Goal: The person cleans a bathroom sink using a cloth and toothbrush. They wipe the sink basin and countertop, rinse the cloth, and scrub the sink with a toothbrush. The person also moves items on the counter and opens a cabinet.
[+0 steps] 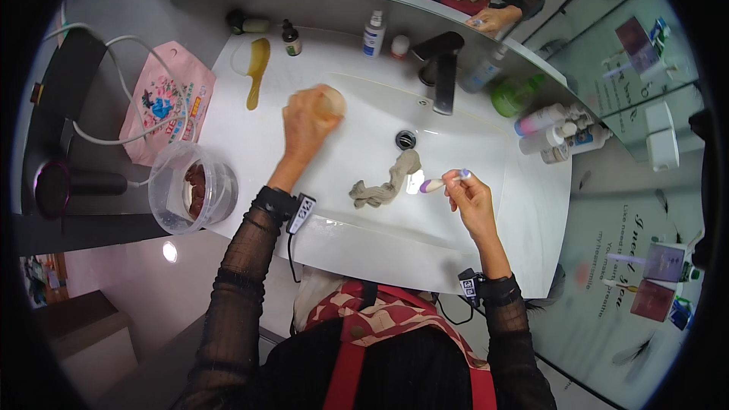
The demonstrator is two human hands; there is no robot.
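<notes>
My left hand is closed around a round, pale tan object over the left rim of the white sink basin; its kind is not clear. In my right hand, a slim purple-and-white stick-shaped tool is pinched, its purple end pointing left over the basin. A crumpled grey knit cloth, perhaps a sock, lies in the basin between my hands, below the drain. Neither hand touches it.
A black faucet stands behind the basin. Along the back are a yellow comb, a dark dropper bottle and a white spray bottle. Several bottles crowd the right. At left sits a clear bucket holding something brown.
</notes>
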